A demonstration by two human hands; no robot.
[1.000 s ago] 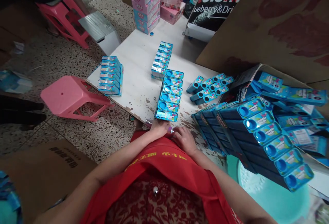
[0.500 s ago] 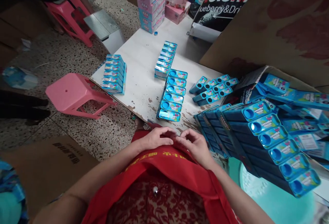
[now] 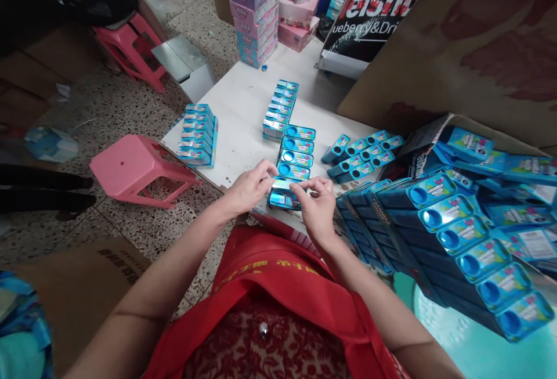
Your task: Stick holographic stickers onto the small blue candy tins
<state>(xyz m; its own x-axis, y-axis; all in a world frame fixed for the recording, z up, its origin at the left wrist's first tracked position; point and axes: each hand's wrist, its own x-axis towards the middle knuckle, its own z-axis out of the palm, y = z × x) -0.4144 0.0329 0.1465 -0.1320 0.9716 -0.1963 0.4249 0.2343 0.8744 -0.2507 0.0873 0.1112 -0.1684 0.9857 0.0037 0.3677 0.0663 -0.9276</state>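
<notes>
A small shiny strip [image 3: 282, 184] lies across the second-nearest box of a row of blue boxes [image 3: 296, 157] on the white table. My left hand [image 3: 252, 187] has its fingertips closed on the strip's left end. At the right end, my right hand [image 3: 317, 196] pinches it between thumb and fingers. The nearest box [image 3: 285, 199] in the row also carries a shiny strip, and the farther ones show bare round blue recesses. Behind them stands a second row of boxes [image 3: 281, 109] with shiny tops.
Another group of blue boxes [image 3: 198, 135] sits at the table's left edge. Loose blue boxes [image 3: 365, 155] stand right of my hands, beside a tall banded stack [image 3: 470, 251] and a full carton [image 3: 435, 129]. Pink stools [image 3: 122, 164] and a seated person are at the left.
Both hands have moved forward from the apron over the near end of the row. A shiny strip now shows between their fingertips. The view has shifted slightly.
</notes>
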